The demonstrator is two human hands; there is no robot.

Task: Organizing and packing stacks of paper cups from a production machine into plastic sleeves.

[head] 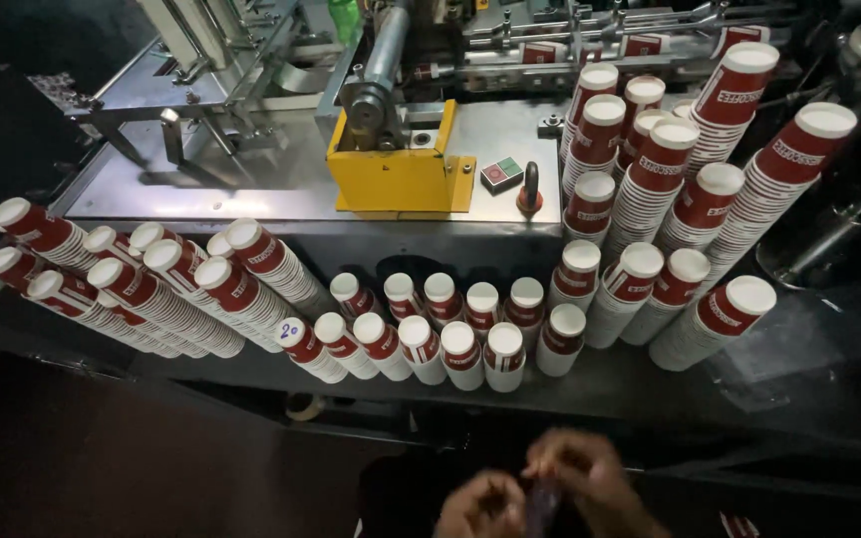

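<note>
At the bottom edge of the head view, my left hand (pixel 482 505) and my right hand (pixel 588 478) meet, blurred, with their fingers pinched on a small dark thing (pixel 542 501) between them. I cannot tell what it is. In front of me stand many upside-down stacks of red and white paper cups: short ones in the middle (pixel 465 351), long leaning ones on the left (pixel 161 289) and tall ones on the right (pixel 710 199). Both hands are well short of the cups.
Behind the cups is a grey metal machine top (pixel 251 179) with a yellow housing (pixel 401 169), a roller (pixel 386 50), a small red and green switch box (pixel 501 174) and a red knob (pixel 529 194). A dark ledge (pixel 650 399) lies under the cups.
</note>
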